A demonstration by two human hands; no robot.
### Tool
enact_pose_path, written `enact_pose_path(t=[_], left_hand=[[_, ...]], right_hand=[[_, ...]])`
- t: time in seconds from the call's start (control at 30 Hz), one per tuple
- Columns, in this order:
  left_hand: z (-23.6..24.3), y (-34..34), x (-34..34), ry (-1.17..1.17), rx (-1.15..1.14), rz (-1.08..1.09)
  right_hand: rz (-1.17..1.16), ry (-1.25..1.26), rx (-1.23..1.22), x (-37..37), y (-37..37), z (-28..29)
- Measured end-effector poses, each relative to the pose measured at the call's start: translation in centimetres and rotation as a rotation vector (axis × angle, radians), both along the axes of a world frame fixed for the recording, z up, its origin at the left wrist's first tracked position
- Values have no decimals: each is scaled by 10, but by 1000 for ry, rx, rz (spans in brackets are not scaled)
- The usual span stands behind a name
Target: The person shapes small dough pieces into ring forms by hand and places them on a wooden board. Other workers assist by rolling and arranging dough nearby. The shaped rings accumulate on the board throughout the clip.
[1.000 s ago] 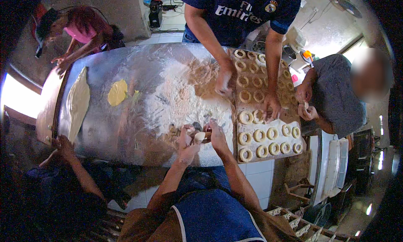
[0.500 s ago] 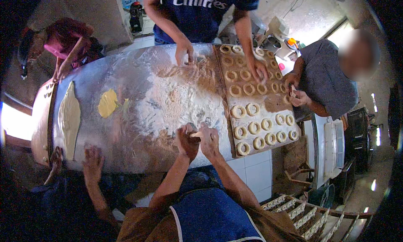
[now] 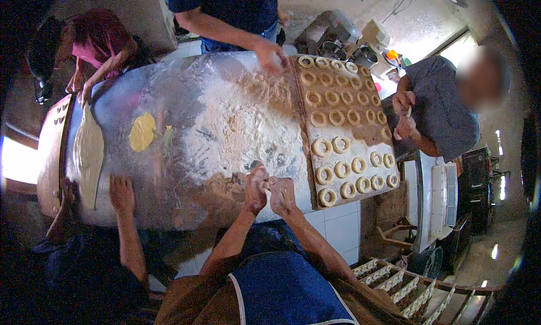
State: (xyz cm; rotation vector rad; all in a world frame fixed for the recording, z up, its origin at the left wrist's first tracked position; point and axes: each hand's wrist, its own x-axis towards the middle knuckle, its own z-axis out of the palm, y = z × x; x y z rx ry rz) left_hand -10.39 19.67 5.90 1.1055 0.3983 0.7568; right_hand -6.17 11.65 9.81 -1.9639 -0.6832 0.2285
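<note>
My left hand (image 3: 255,190) and my right hand (image 3: 282,197) are closed around a small pale dough piece (image 3: 269,185), above the floured near part of the metal table (image 3: 186,212). A pile of flour (image 3: 236,116) lies beyond my hands. Just right of them a board (image 3: 360,143) carries rows of many raw dough rings (image 3: 359,166). To the left are a patch of yellow paste (image 3: 142,132) and a long stretched sheet of pale dough (image 3: 90,150).
Co-workers stand across the table (image 3: 265,54), at the far left (image 3: 98,37) and at the right (image 3: 428,111); another's hand (image 3: 122,195) rests on the table at near left. A rack of rings (image 3: 417,294) stands below right. Pots (image 3: 360,57) sit behind the board.
My hands have shifted slightly around the dough piece. The co-worker across has moved left, off the board of rings. The near-left co-worker's hand has come onto the tabletop.
</note>
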Motion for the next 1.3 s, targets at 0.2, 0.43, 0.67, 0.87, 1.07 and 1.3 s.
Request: enact_pose_path(t=[0.2,0.43,0.67,0.87,1.07,1.3], left_hand=[[-40,6,-4,203,2,-218],[-80,0,1,134,522,-3],[-27,-12,24,77,-711,-162],[8,-47,36,-279,-616,-321],[-40,-69,63,329,-158,-108],[5,-111,99,377,373,-129]], right_hand=[[154,163,-40,5,-16,8],[92,127,-12,8,-16,27],[116,130,76,12,-27,25],[302,143,-160,15,-145,-158],[181,-125,2,66,-97,8],[378,-150,-128,108,-182,-48]])
